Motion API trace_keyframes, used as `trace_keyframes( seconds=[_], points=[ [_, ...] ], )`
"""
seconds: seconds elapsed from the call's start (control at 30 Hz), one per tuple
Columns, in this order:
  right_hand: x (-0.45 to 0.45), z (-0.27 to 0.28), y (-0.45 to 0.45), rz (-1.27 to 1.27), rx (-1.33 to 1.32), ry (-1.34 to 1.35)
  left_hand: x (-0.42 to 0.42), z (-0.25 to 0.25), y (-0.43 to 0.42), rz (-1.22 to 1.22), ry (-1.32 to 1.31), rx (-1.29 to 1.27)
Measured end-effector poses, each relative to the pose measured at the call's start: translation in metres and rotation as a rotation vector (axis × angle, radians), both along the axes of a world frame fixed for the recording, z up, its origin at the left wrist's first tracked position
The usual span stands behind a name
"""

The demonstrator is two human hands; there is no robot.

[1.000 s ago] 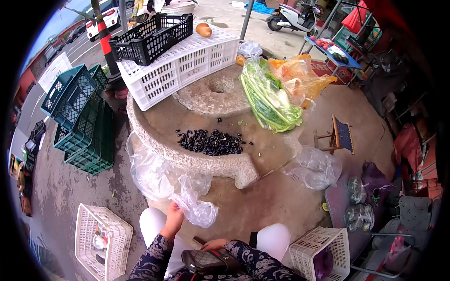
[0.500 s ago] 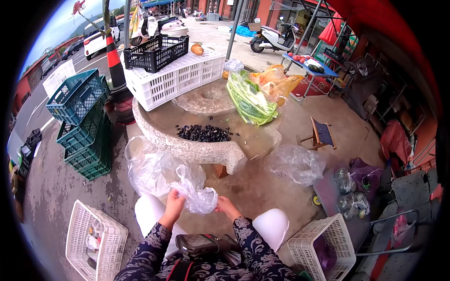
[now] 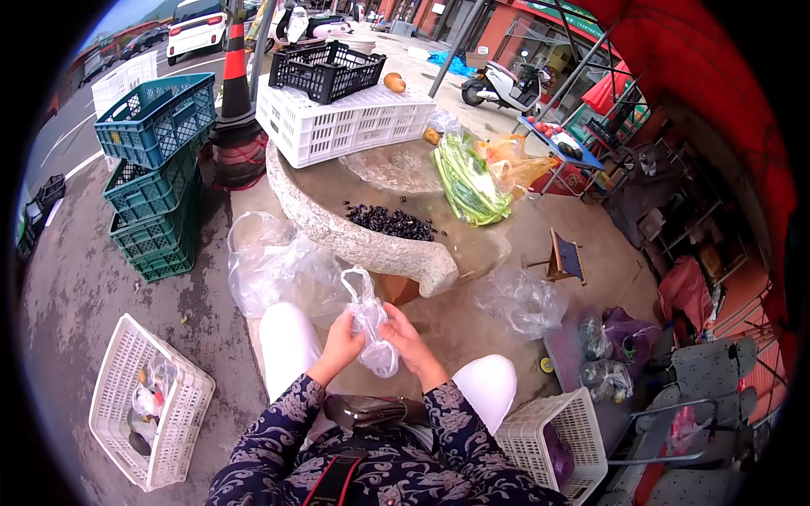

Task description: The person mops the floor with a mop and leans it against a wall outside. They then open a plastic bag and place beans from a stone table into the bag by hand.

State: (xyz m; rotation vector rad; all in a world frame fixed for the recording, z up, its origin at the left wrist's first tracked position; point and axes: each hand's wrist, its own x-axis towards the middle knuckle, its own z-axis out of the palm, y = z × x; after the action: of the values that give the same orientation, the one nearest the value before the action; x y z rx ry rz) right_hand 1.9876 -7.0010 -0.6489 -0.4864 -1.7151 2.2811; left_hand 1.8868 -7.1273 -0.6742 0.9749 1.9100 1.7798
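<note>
A small clear plastic bag [image 3: 369,316] is gathered between my two hands, in front of the knees. My left hand [image 3: 341,341] closes on its left side. From the right, my right hand [image 3: 407,336] grips it with curled fingers. The handle loop sticks up above the hands, and the lower end bunches beneath them. Just beyond lies a larger clear plastic bag [image 3: 287,266], spread by the stone trough's foot. On the round stone trough [image 3: 359,240] sits a pile of small, dark, shiny pieces [image 3: 392,223], too small to name surely. Leafy greens [image 3: 467,181] lie on its right side.
A white crate [image 3: 350,126] carries a black basket [image 3: 327,72] at the back. Teal crates [image 3: 156,126] are stacked at left. White baskets [image 3: 186,422] [image 3: 565,447] flank me. To the right are another clear bag [image 3: 523,299] and a folding stool [image 3: 564,257].
My hands have come closer together. The bag, spread between them before, is now bunched upright with its handle loop on top. The view has shifted, so the surroundings sit differently.
</note>
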Motion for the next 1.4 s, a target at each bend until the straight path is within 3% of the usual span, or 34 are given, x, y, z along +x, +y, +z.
trace_keyframes(
  seconds=[0.07, 0.1, 0.2, 0.3, 0.4, 0.47, 0.6, 0.67, 0.7, 0.77, 0.9, 0.93, 1.03, 1.13, 1.2, 1.23, 1.33, 1.4],
  points=[
    [-0.019, -0.008, 0.001, 0.095, 0.209, -0.016, -0.016, 0.006, 0.008, -0.070, 0.244, 0.062],
    [-0.025, -0.013, 0.005, 0.077, 0.109, -0.085, -0.028, 0.007, 0.010, -0.174, 0.280, 0.047],
    [-0.047, 0.004, 0.021, -0.113, 0.656, -0.250, -0.062, 0.022, 0.029, -0.303, 0.020, 0.145],
    [-0.083, 0.021, 0.045, -0.327, 1.247, -0.118, -0.096, 0.029, 0.069, -0.073, 0.082, 0.208],
    [-0.128, 0.042, 0.062, -0.471, 1.394, 0.066, -0.133, 0.040, 0.111, 0.030, -0.280, 0.403],
    [-0.152, 0.048, 0.069, -0.458, 1.359, 0.086, -0.168, 0.033, 0.124, 0.001, -0.481, 0.534],
    [-0.172, 0.035, 0.110, -0.398, 1.247, -0.001, -0.233, 0.011, 0.123, 0.300, -0.755, 0.749],
    [-0.179, 0.027, 0.136, -0.442, 0.884, -0.059, -0.262, 0.007, 0.111, 0.398, -0.770, 0.826],
    [-0.186, 0.003, 0.160, -0.461, 0.671, 0.041, -0.270, 0.009, 0.106, 0.398, -0.766, 0.827],
    [-0.196, 0.017, 0.179, -0.473, 0.270, 0.078, -0.280, 0.005, 0.107, 0.414, -0.635, 0.782],
    [-0.222, 0.032, 0.207, -0.480, -0.216, 0.168, -0.273, 0.008, 0.101, 0.331, -0.408, 0.544],
    [-0.229, 0.039, 0.204, -0.464, -0.211, 0.182, -0.270, 0.015, 0.101, 0.298, -0.369, 0.490],
    [-0.249, 0.042, 0.202, -0.398, 0.040, 0.162, -0.269, 0.023, 0.095, 0.438, 0.157, 0.197],
    [-0.268, 0.056, 0.177, -0.333, 0.336, 0.132, -0.264, 0.054, 0.079, 0.511, 0.647, 0.064],
    [-0.281, 0.061, 0.158, -0.192, 0.489, 0.170, -0.262, 0.069, 0.076, 0.565, 0.764, 0.018],
    [-0.289, 0.063, 0.150, -0.117, 0.694, 0.255, -0.262, 0.072, 0.076, 0.590, 0.820, -0.003],
    [-0.299, 0.085, 0.125, 0.177, 1.009, 0.365, -0.265, 0.060, 0.078, 0.533, 0.216, -0.063],
    [-0.301, 0.100, 0.111, 0.285, 1.164, 0.240, -0.272, 0.057, 0.069, 0.605, 0.247, -0.232]
  ],
)
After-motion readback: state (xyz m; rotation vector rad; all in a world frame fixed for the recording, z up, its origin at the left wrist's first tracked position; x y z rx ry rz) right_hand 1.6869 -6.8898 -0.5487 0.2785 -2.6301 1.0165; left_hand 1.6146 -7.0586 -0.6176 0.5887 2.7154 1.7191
